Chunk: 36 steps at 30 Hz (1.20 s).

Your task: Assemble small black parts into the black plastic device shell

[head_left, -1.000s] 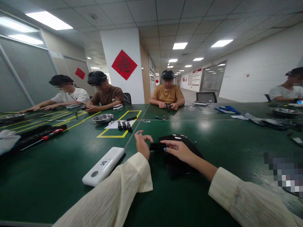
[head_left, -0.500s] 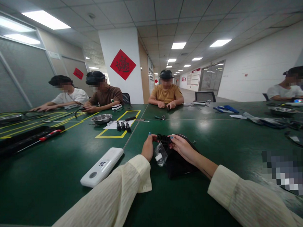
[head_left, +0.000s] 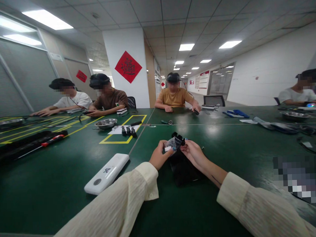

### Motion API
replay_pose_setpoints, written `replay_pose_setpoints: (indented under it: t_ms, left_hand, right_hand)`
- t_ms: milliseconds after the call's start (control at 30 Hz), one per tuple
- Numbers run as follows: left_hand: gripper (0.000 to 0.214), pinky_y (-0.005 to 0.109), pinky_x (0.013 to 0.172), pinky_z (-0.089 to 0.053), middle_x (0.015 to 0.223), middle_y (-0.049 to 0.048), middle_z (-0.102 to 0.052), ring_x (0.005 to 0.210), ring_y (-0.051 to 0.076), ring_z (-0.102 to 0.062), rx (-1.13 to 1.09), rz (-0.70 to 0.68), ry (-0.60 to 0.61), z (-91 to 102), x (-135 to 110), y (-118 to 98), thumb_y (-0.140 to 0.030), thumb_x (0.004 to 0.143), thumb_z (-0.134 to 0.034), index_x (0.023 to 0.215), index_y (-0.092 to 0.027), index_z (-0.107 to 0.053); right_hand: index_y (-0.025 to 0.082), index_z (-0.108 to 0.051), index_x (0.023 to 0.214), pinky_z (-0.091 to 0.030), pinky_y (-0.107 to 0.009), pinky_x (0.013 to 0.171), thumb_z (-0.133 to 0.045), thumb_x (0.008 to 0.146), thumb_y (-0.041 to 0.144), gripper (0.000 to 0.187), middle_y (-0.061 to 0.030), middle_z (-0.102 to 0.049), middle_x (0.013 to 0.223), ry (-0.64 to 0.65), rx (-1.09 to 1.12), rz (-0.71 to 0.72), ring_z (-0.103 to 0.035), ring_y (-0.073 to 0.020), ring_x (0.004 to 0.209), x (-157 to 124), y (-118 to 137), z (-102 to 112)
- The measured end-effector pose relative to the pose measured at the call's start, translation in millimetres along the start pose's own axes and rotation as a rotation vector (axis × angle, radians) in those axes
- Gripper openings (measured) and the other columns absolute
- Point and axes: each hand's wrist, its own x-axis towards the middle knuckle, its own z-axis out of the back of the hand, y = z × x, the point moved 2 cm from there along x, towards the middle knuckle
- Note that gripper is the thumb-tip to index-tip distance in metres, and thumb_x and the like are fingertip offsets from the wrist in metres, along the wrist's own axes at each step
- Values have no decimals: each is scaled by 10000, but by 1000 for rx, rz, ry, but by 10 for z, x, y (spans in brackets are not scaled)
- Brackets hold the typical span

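Change: clear bag raised — left fingers now pinch it | right fingers grip black part just beside | meaning: both pieces are handled together

long cream sleeves in faintly streaked fabric, wide cuffs, small pale button on the left one, blue-painted thumbnail on the left hand

Head view, forward across the table
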Motion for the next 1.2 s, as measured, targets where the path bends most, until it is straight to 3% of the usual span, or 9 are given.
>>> replay_pose_setpoints:
  t_ms: [167, 367, 500, 700, 800, 900, 967, 1100, 1200]
  left_hand:
    - [591, 326, 815, -435, 997, 62, -601, 907, 203, -576, 130, -56, -24, -21, -29, -28, -359, 607, -713, 1088, -183, -418]
    - [391, 306, 801, -424, 964, 42, -616, 872, 180, -578, 97, -57, -19, -13, -23, -59, -369, 733, -594, 1049, -187, -453]
    - [227, 270, 731, -410, 819, 4, -610, 763, 156, -551, 51, -7, -58, 13, -6, -42, -382, 801, -472, 904, -186, -523]
    - [268, 243, 657, -381, 648, -30, -542, 659, 136, -491, -32, 92, -174, 39, 57, 49, -429, 777, -467, 701, -183, -541]
    - [246, 251, 641, -394, 616, -32, -550, 621, 136, -510, -50, 151, -204, 31, 87, 120, -413, 766, -495, 717, -178, -545]
    - [232, 261, 607, -410, 594, -38, -566, 569, 136, -527, -68, 226, -164, 4, 89, 193, -386, 759, -527, 862, -179, -520]
    - [317, 272, 636, -430, 661, -24, -600, 618, 142, -558, -79, 236, -151, -4, 79, 216, -361, 739, -564, 982, -180, -470]
    - [480, 312, 813, -426, 897, 22, -608, 892, 171, -567, 35, 93, -289, 52, 63, 153, -299, 627, -683, 1048, -199, -476]
    - [279, 315, 827, -425, 855, 17, -619, 866, 167, -572, 4, 55, -189, 58, 76, 93, -263, 652, -639, 912, -189, -569]
  right_hand:
    - [185, -556, 646, -445, -233, 543, -729, 618, 316, 218, 13, -591, 512, 6, -7, 3, -543, -101, 509, -2, -1, -8]
    - [176, -571, 637, -439, -231, 563, -737, 599, 312, 218, 16, -578, 497, 33, 5, 7, -533, -96, 513, -12, 15, -6]
    - [179, -579, 634, -436, -241, 587, -735, 594, 296, 200, 12, -584, 536, 91, -11, -10, -527, -96, 537, -15, 25, -6]
    - [192, -577, 663, -431, -268, 598, -717, 601, 306, 192, 19, -577, 587, 134, -54, 1, -525, -106, 555, -2, 16, 5]
    - [187, -585, 668, -418, -259, 588, -729, 584, 324, 216, 19, -584, 595, 159, -53, 16, -516, -102, 560, 1, 6, 4]
    - [184, -596, 667, -403, -245, 577, -748, 560, 341, 244, 19, -596, 604, 187, -47, 27, -508, -95, 564, -1, 3, -2]
    - [179, -605, 675, -396, -239, 575, -759, 544, 349, 264, 19, -600, 615, 204, -48, 20, -508, -92, 567, -3, 4, -8]
    - [167, -619, 684, -396, -237, 593, -764, 538, 368, 288, 21, -593, 612, 223, -51, 18, -508, -87, 566, -4, 8, -21]
    - [164, -629, 691, -401, -246, 600, -765, 535, 369, 292, 16, -598, 616, 224, -75, 28, -509, -91, 568, -3, 5, -28]
